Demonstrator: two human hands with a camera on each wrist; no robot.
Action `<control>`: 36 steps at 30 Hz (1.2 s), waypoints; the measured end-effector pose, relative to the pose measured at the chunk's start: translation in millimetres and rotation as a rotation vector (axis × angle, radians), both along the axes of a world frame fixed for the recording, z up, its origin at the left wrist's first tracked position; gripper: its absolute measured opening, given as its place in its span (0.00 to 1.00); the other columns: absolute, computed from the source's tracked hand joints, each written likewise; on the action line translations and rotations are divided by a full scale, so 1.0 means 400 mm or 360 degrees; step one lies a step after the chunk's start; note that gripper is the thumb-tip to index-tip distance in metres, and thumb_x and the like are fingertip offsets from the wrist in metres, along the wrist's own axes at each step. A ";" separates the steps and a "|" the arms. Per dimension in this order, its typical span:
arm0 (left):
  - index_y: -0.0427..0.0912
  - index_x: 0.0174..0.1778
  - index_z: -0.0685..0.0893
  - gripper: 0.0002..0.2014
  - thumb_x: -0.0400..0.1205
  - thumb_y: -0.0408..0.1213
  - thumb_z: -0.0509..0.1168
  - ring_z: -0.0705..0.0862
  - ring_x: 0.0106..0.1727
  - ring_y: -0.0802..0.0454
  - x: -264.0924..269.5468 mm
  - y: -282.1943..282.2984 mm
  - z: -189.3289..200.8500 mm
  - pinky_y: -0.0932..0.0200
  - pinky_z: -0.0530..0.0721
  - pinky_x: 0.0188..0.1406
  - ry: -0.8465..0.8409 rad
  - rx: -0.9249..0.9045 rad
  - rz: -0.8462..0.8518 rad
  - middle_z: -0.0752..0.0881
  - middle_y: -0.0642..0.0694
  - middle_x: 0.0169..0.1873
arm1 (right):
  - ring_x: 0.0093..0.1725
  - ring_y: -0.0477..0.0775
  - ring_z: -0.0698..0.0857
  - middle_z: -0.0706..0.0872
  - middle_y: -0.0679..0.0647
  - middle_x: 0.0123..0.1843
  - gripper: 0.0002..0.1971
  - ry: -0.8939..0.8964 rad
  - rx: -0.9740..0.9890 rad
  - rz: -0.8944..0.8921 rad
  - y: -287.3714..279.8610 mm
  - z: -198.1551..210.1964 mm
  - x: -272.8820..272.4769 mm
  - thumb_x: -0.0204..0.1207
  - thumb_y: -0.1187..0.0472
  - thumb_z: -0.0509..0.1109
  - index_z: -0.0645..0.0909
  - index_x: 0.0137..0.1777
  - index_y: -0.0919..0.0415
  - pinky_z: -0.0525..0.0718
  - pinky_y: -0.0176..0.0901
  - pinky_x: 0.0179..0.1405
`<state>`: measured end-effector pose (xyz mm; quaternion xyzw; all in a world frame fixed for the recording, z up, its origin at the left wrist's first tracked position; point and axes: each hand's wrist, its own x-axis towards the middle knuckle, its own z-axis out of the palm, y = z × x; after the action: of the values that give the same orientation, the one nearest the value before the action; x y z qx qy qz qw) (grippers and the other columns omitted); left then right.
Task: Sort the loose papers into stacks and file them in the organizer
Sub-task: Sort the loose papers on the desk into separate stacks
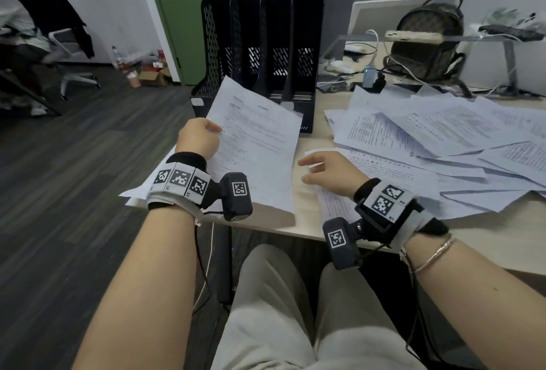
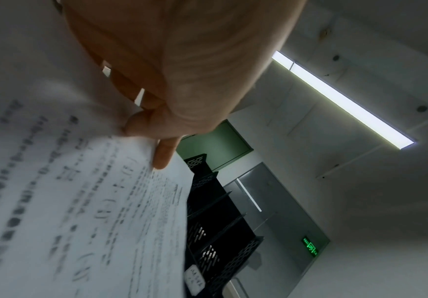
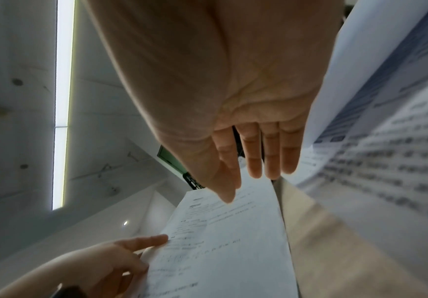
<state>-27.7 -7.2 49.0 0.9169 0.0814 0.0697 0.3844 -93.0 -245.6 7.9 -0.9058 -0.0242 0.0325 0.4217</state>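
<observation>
Nearest the viewer, the person's light trousers [image 1: 266,310] show below the edge of the pale desk [image 1: 304,222], with both forearms reaching forward over it. The left hand [image 1: 198,138] pinches the left edge of a printed sheet [image 1: 257,145] between thumb and curled fingers, holding it tilted up off the desk; the left wrist view shows the thumb [image 2: 163,155] pressed on the sheet's face. Under it, a few more sheets [image 1: 136,192] lie flat, hanging slightly past the desk edge. The right hand [image 1: 328,171] hovers just right of the held sheet with fingers straight and relaxed, gripping nothing; the right wrist view shows its fingertips [image 3: 255,169] apart from the paper. Beneath and to the right of that hand spreads the pile of loose papers [image 1: 443,139], overlapping at many angles. Just beyond the held sheet stands the black mesh organizer [image 1: 260,44] with 4 upright slots, all showing no paper. Farther right sit a brown backpack [image 1: 428,38] and tangled cables [image 1: 354,68]. A green door [image 1: 189,15] stands behind the organizer.
</observation>
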 end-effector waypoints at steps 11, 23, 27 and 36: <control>0.40 0.62 0.83 0.21 0.80 0.21 0.51 0.75 0.69 0.43 -0.004 -0.049 -0.063 0.55 0.74 0.63 0.0232 0.0126 -0.0201 0.77 0.42 0.69 | 0.83 0.52 0.53 0.65 0.49 0.81 0.24 0.0142 -0.0461 0.0527 0.046 -0.022 -0.033 0.78 0.56 0.69 0.72 0.74 0.49 0.48 0.48 0.80; 0.42 0.79 0.62 0.37 0.77 0.48 0.70 0.68 0.75 0.37 0.031 -0.028 -0.144 0.44 0.68 0.73 0.0704 0.0526 -0.0364 0.69 0.39 0.76 | 0.84 0.58 0.44 0.60 0.50 0.83 0.25 0.0199 -0.0927 0.0646 0.039 -0.040 -0.036 0.77 0.46 0.66 0.71 0.74 0.43 0.33 0.62 0.79; 0.39 0.74 0.68 0.36 0.75 0.53 0.70 0.73 0.71 0.39 0.037 -0.025 -0.162 0.46 0.72 0.70 0.0753 0.0665 -0.0350 0.74 0.39 0.72 | 0.84 0.57 0.44 0.61 0.48 0.83 0.28 0.0186 -0.0968 0.0624 0.038 -0.042 -0.041 0.73 0.45 0.71 0.71 0.73 0.42 0.31 0.63 0.77; 0.44 0.79 0.63 0.42 0.73 0.56 0.71 0.64 0.77 0.37 0.024 -0.040 -0.153 0.38 0.63 0.76 0.0602 0.0510 -0.0258 0.66 0.39 0.77 | 0.84 0.55 0.44 0.60 0.52 0.83 0.28 0.0031 -0.0727 0.0547 0.029 -0.028 -0.048 0.73 0.52 0.74 0.72 0.72 0.46 0.35 0.57 0.80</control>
<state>-18.3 -23.1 -12.0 0.9664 0.0660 -0.1220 0.2166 -112.3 -233.9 -3.4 -0.9597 -0.1654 0.1167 0.1951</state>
